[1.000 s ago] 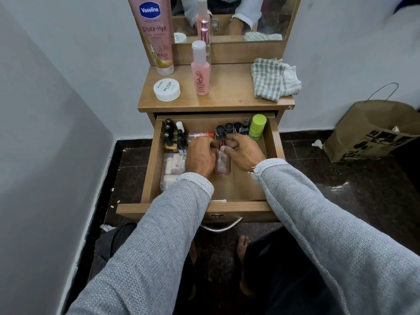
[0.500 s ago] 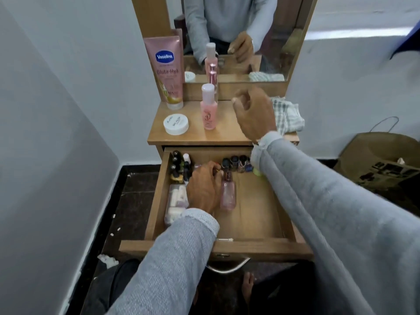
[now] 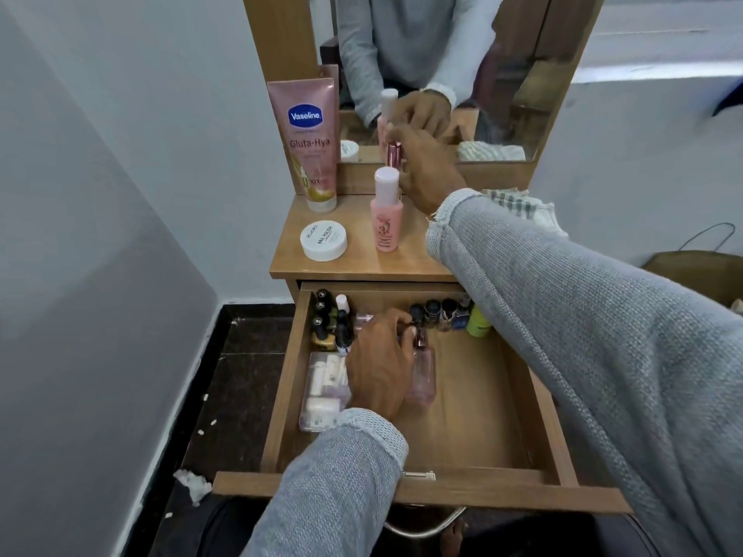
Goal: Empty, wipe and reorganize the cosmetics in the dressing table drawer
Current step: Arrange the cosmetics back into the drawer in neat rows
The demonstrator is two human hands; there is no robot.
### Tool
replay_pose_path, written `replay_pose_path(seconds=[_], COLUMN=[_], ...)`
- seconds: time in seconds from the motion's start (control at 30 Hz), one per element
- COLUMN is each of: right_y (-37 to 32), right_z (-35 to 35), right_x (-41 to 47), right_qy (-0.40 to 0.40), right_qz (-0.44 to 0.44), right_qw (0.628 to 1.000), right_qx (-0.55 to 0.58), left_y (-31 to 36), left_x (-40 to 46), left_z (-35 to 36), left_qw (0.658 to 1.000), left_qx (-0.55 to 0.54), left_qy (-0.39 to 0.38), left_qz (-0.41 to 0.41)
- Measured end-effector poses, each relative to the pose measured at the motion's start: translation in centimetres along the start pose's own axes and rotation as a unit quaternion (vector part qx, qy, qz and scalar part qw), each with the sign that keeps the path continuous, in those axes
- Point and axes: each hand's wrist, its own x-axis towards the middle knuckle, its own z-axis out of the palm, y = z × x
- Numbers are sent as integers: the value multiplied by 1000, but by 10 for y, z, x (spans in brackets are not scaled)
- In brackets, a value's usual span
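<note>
The right hand (image 3: 428, 170) reaches over the tabletop (image 3: 354, 259), fingers curled round a slim rose-capped bottle (image 3: 394, 151) standing before the mirror (image 3: 442, 74), just behind the pink bottle (image 3: 386, 219). The left hand (image 3: 382, 363) rests in the open drawer (image 3: 482, 416), fingers bent; I cannot tell whether it grips the clear pink bottle (image 3: 422, 375) lying beside it. Small dark bottles (image 3: 438, 313) line the drawer's back, a clear box (image 3: 321, 391) sits at its left. A white jar (image 3: 323, 241) and Vaseline tube (image 3: 307, 142) stand on top.
</note>
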Motion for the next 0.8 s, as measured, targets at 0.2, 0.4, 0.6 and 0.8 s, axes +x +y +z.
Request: replay_pose_path(seconds=[0.2,0.4,0.6,0.8], right_y=[3,13,22,16], right_z=[11,0,-31,-71], right_x=[-4,-13,-40,-109], right_qy=[22,52,52,58], right_qz=[-6,-10,14,58], right_qw=[999,993,987,962], right_qx=[31,110,152,262], left_y=[-1,-3,-6,-3], left_x=[1,1,2,-2], left_z=[0,2,2,2], left_qw=[1000,1000,1000,998], left_qx=[-1,-10,-26,-41], left_qy=[-7,-5,4,12], left_qz=[4,12,17,40])
